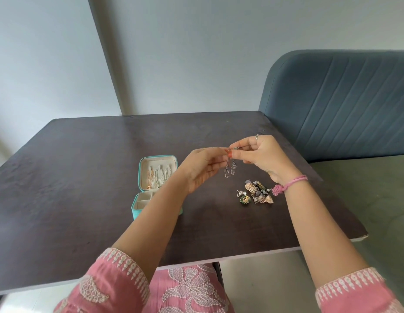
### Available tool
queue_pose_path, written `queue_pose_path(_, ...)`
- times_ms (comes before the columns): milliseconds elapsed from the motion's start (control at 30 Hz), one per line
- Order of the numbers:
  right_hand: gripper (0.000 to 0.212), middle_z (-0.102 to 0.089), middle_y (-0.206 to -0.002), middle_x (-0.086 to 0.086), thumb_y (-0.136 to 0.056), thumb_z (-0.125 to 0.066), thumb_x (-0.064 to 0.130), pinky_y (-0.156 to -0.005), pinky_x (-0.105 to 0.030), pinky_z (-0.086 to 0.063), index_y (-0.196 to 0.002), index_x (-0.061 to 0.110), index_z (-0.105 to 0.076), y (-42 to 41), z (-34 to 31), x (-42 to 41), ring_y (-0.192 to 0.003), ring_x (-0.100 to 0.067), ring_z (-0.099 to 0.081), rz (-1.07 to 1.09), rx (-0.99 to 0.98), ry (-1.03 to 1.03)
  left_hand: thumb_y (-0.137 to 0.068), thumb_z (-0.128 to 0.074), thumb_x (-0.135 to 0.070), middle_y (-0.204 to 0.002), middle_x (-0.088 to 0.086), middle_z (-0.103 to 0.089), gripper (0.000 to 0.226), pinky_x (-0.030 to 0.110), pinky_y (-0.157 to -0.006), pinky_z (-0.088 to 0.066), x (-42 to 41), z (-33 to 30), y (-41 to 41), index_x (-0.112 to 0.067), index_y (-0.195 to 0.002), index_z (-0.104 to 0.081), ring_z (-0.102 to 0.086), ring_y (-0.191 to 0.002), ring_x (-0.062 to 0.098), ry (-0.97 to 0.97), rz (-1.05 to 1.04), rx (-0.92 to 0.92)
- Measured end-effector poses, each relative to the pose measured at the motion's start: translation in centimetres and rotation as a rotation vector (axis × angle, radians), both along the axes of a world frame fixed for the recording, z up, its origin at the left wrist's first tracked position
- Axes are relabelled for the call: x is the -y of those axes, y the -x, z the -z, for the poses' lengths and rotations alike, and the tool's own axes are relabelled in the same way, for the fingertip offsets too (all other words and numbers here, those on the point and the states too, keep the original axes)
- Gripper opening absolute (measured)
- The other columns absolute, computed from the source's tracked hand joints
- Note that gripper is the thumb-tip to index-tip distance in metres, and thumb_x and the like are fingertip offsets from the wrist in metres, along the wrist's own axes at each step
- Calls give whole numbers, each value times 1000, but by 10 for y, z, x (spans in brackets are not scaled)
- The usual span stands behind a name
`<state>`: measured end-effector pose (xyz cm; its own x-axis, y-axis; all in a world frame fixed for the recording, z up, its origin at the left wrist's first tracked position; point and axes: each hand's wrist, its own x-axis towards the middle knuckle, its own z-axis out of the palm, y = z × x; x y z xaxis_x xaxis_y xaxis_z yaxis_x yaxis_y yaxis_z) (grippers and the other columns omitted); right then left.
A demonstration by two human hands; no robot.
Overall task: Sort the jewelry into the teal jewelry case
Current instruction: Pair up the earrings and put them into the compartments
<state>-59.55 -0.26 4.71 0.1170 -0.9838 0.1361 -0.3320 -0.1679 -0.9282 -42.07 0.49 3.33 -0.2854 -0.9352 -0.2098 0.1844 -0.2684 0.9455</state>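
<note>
Teal case (137, 210) w/ cream lining; dark brown table (83, 177); pink embroidered sleeves (119, 283); blue chair (343, 105).

The surface (83, 177) is a dark brown wood-grain top with a pale edge band along its near side and a chipped near right corner.

Items resting directly on it:

- A teal jewelry case (151, 190), left of centre, open. Its lid stands tilted back with chains hanging against the cream lining; the base shows cream compartments. A forearm hides the case's right part.
- A loose pile of earrings (256, 194), right of centre, well apart from the case. It includes gold dome-shaped pieces, two silver triangular pieces and a green-and-gold round piece, mostly touching.
</note>
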Motion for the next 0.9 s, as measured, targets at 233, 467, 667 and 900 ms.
queue_pose_path(233,18,-72,-83,-6,-73,-82,21,-67,-19,-53,-90,16,-77,-2,1,13,-70,-6,-60,-76,31,-69,-88,-64,-11,-84,-5,-72,9,16,-76,-45,12,-8,-18,-18,-90,-70,-67,-74,2,51,-9,150)
queue_pose_path(467,13,-72,-81,2,-84,-74,18,-72,-20,-53,-96,19,-75,-11,5,35,-69,0,-60,-161,-84,-59,-87,-65,-10,-78,-3,-68,11,5,-55,-42,32,-14,-40,-13,-95,-71,-61,-71,4,280,-86,563)
queue_pose_path(667,12,-76,-86,0,-80,-77,20,-87,-23,-51,-92,19,-76,-25,16,52,-86,-6,-70,-160,-172,-5,-82,-72,-18,-79,4,-68,6,20,-60,-43,44,-8,-47,-19,-87,-74,-55,-66,8,326,-122,764)
queue_pose_path(900,10,-75,-86,8,-80,-77,26,-91,-27,-52,-90,26,-76,-33,28,66,-88,-3,-69,-184,-315,23,-79,-73,-21,-64,-7,-63,8,12,-59,-41,52,0,-52,-19,-87,-76,-53,-61,3,374,-120,939)
